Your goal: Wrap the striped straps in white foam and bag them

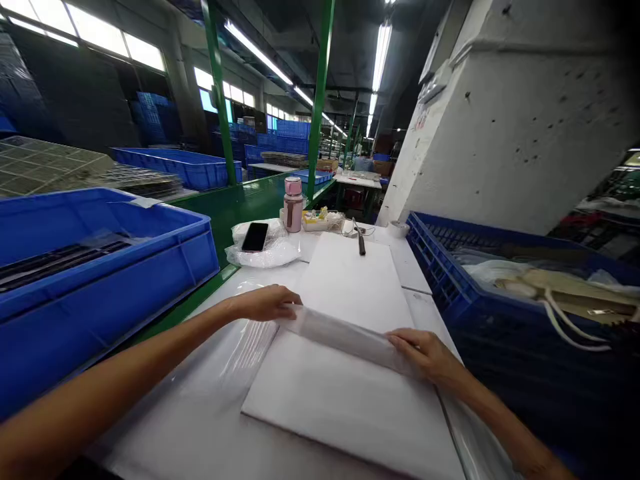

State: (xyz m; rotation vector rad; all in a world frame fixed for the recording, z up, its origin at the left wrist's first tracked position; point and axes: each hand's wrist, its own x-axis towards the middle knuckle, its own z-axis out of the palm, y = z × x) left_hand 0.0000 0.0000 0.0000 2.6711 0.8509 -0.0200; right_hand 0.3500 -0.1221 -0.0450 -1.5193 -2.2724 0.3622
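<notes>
Between my two hands a strip of thin, translucent plastic film point(345, 337) is stretched over a white board point(340, 400). My left hand point(270, 304) pinches the film's left end. At its other end, my right hand point(425, 353) grips the film between thumb and fingers. The board lies flat on the white table, its near edge toward me. To the left of the board rests a stack of clear plastic bags or sheets point(245, 353). I cannot tell whether the strip is a folded bag or a single sheet.
Blue crates stand at the left point(150, 280) and right point(440, 280); the right one holds plastic and cardboard. Toward the back are a phone point(255, 237) on bubble wrap, a pink bottle point(293, 207), a small box point(323, 221), a dark-handled tool point(361, 241) and a tape roll point(398, 229).
</notes>
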